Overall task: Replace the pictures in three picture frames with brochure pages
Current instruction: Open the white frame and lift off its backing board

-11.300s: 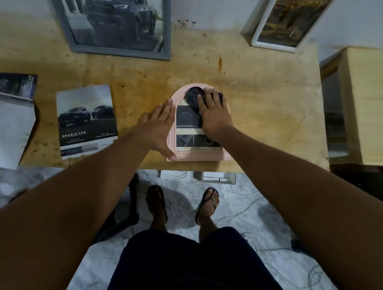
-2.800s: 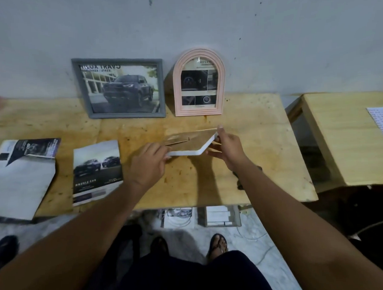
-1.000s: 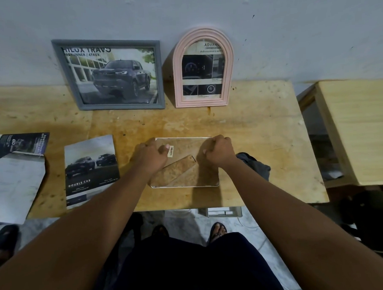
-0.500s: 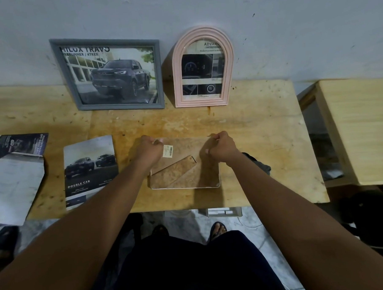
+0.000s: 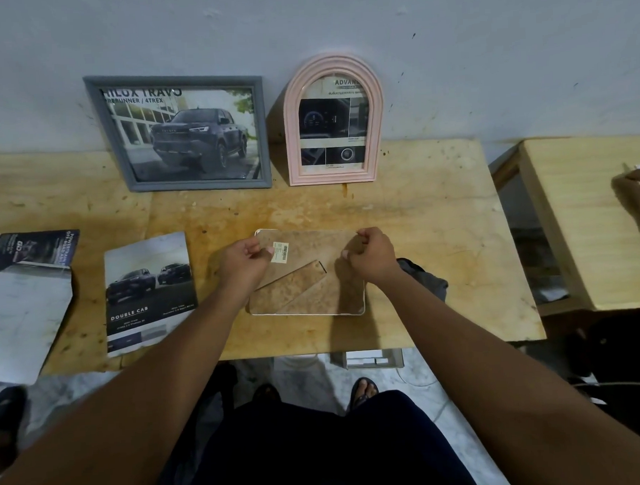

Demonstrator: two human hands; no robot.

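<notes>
1. The left forearm (image 5: 134, 397) and right forearm (image 5: 481, 363) are bare from wrist to the near edge of the view.
2. The left grip (image 5: 244, 262) and right grip (image 5: 372, 256) are bare hands.
3. A plain dark navy garment (image 5: 320, 451) covers the lap and upper legs; its cut is hard to tell in the dim light.
4. The left foot (image 5: 268, 393) wears a dark open sandal.
5. The right foot (image 5: 361, 391) shows its toes under a dark sandal strap.
</notes>
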